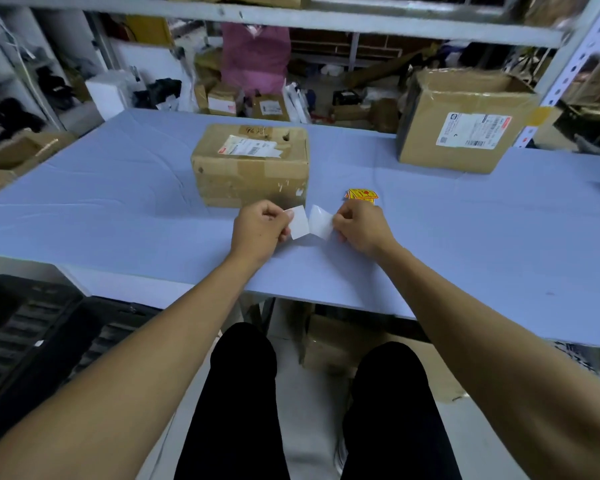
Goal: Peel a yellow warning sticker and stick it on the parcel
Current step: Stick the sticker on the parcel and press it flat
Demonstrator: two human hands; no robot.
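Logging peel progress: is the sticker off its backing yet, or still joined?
Mostly peeled: left hand and right hand hold two white flaps spread apart; whether they still join is unclear.

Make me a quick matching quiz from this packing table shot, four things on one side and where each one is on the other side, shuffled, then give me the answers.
Things
1. small parcel
2. open cardboard box
3. yellow warning stickers
4. white sheet

Places
A. far right of the blue table
B. pinched by the left hand, across from the right hand
C. middle of the table, just beyond both hands
D. lying flat just beyond the right hand

Pairs: 1-C, 2-A, 3-D, 4-B
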